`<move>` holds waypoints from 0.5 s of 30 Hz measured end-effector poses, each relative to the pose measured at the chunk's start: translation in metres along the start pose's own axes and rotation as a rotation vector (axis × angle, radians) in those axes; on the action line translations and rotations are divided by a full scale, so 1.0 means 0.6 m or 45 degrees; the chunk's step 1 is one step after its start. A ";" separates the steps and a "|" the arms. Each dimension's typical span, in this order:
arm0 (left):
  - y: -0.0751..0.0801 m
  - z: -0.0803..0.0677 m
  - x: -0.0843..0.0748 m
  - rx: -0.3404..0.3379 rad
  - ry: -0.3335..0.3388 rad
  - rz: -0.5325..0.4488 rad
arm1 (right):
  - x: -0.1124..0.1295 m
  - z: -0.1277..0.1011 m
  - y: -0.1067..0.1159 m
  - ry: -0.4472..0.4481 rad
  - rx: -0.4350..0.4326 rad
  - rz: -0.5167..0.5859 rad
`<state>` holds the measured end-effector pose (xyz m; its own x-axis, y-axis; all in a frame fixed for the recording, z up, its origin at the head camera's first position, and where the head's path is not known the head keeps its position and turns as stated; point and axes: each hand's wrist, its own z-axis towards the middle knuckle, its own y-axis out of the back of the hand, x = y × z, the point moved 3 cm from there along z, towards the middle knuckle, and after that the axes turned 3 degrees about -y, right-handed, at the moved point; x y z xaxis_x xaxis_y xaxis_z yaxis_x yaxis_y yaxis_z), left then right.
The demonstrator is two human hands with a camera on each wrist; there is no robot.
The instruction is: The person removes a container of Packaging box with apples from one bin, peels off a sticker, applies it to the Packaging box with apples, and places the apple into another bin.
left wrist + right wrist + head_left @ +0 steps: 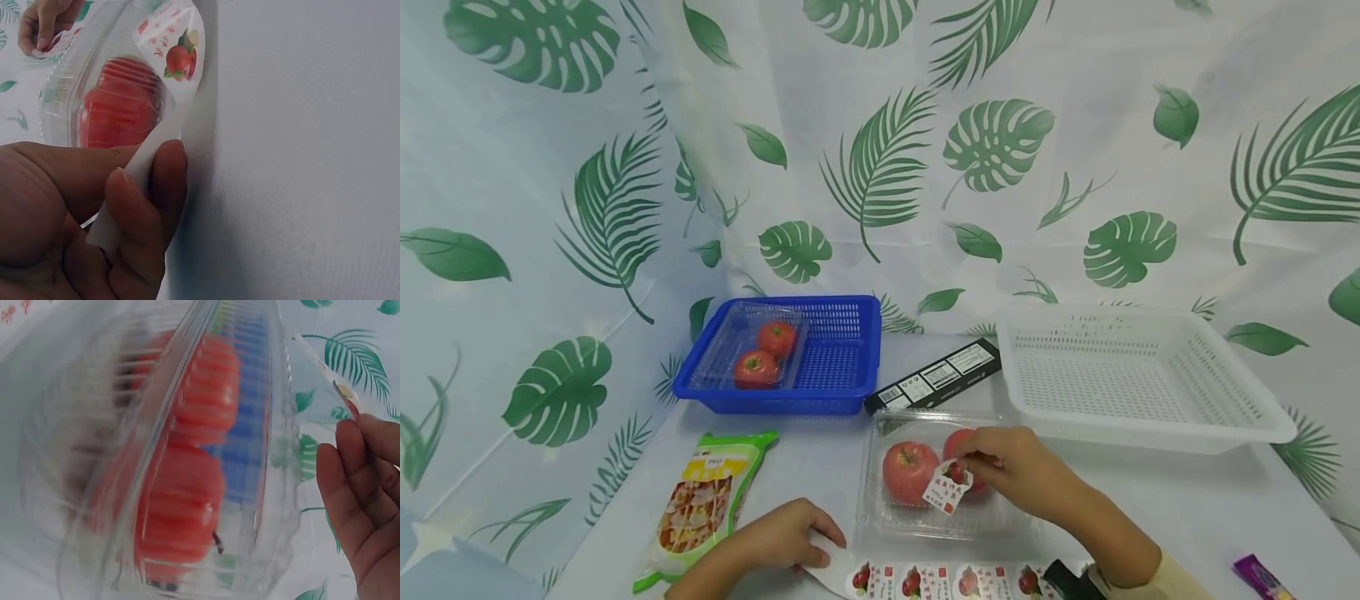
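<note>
A clear plastic clamshell box (940,487) with two red tomatoes (910,471) lies on the white table in front of me. My right hand (1000,467) pinches a small fruit-picture sticker (947,486) just above the box lid. My left hand (801,533) grips the end of a white sticker strip (940,579) that runs along the near table edge. In the left wrist view the fingers (134,212) curl round the strip's backing paper (150,156). In the right wrist view the box (181,462) fills the frame, with the fingers (365,487) at the right.
A blue basket (842,354) at the back left holds another clear box with two tomatoes (766,354). A white basket (1142,375) stands at the back right. A black carton (932,375) lies between them. A snack bag (707,500) lies at the left, a purple wrapper (1262,579) at the right.
</note>
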<state>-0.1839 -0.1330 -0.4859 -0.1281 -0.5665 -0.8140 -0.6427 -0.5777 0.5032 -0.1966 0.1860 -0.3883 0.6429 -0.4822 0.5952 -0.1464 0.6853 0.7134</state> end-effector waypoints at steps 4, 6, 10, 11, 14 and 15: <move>0.007 0.001 0.000 -0.022 -0.053 0.138 | -0.010 0.008 0.004 -0.106 0.034 -0.017; 0.012 0.002 -0.001 -0.046 -0.086 0.245 | -0.016 0.013 0.007 -0.150 0.062 -0.005; 0.021 0.002 -0.001 -0.084 -0.092 0.393 | -0.028 0.022 0.012 -0.206 0.110 0.027; 0.022 0.002 -0.002 -0.082 -0.086 0.398 | -0.031 0.024 0.013 -0.222 0.122 0.023; 0.023 0.004 -0.001 -0.082 -0.080 0.382 | -0.040 0.029 0.012 -0.261 0.158 0.008; 0.024 0.004 -0.001 -0.086 -0.086 0.379 | -0.042 0.030 0.011 -0.269 0.169 0.004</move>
<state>-0.1948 -0.1394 -0.4791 -0.3545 -0.6778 -0.6442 -0.5178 -0.4314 0.7388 -0.2274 0.1930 -0.3921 0.4726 -0.5931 0.6518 -0.2544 0.6163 0.7453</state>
